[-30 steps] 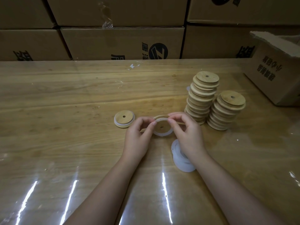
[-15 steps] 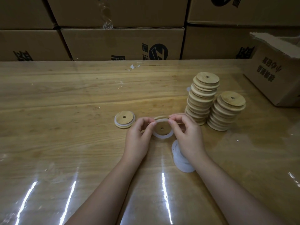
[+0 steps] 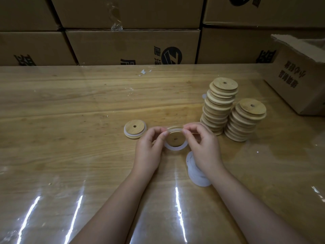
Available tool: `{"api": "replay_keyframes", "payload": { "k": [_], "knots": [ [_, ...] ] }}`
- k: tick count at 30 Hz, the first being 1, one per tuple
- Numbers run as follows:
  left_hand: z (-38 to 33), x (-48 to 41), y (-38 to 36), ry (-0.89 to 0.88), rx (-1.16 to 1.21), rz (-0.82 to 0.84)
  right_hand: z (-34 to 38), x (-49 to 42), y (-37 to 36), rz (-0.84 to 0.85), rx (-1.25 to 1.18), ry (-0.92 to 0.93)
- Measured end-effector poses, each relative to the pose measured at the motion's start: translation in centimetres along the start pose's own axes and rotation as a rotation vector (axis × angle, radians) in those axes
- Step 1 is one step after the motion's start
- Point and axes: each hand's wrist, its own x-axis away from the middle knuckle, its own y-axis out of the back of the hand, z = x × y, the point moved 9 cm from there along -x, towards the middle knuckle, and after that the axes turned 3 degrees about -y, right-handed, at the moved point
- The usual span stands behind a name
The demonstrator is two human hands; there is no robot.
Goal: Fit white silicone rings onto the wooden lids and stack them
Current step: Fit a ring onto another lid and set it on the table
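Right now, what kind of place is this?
Probably a packing workshop or storeroom: cardboard boxes are piled behind the table, wooden lids stand in two stacks, and the left hand and right hand pinch a white ring around one lid.

matt wooden lids (image 3: pixel 222 101), translucent white silicone ring (image 3: pixel 175 148), glossy film-covered wooden table (image 3: pixel 70 120), cardboard boxes (image 3: pixel 133 46)

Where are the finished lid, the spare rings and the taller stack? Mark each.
finished lid (image 3: pixel 135 129): head view, wooden top face.
spare rings (image 3: pixel 194 175): head view, left part of the pile.
taller stack (image 3: pixel 218 106): head view, side, about mid-height.
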Motion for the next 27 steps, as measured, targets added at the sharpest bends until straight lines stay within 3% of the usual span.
{"api": "replay_keyframes", "payload": {
  "k": [27],
  "knots": [
    [0.7,-0.2,0.3,0.096,0.006,-0.041,-1.5,-0.4,-0.1,0.011,-0.021,-0.128]
  ]
}}
